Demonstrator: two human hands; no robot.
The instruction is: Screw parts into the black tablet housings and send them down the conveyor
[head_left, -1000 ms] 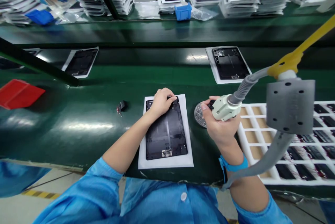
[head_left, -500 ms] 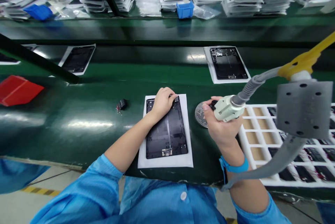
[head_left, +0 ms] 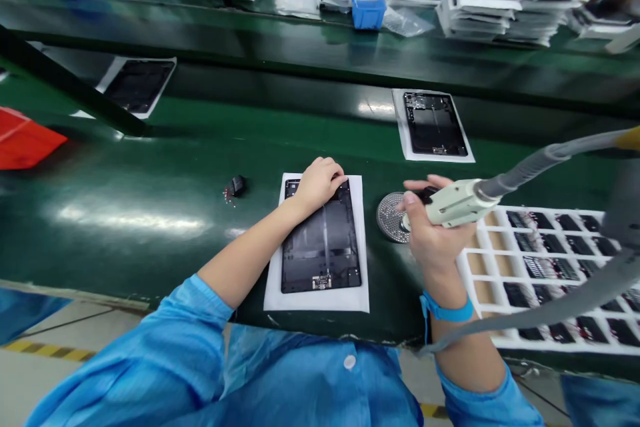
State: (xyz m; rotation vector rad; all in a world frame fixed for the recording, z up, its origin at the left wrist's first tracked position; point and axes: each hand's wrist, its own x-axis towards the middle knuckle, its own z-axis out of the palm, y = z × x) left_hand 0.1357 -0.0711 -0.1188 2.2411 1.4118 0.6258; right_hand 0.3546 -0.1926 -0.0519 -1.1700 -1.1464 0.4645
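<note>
A dark tablet back shell (head_left: pixel 320 247) lies on a white sheet (head_left: pixel 317 299) on the green belt in front of me. My left hand (head_left: pixel 317 184) rests curled on the shell's top edge, fingers pressed down. My right hand (head_left: pixel 430 234) is closed round a pale handheld tool (head_left: pixel 457 202) with a grey hose (head_left: pixel 545 159), held over a round perforated metal disc (head_left: pixel 393 217) just right of the sheet.
A white compartment tray (head_left: pixel 545 274) of small dark parts sits at my right. A small black part (head_left: pixel 236 186) lies left of the sheet. Two more shells on sheets (head_left: pixel 434 124) (head_left: pixel 136 84) lie farther up the belt. A red bin (head_left: pixel 25 137) is far left. Other workers and stacked trays (head_left: pixel 500 4) are opposite.
The view has tilted and shifted, so the hanging grey bracket and yellow cord have left the frame at right. Both hands stay almost where they were; the right hand's tool has tipped flatter.
</note>
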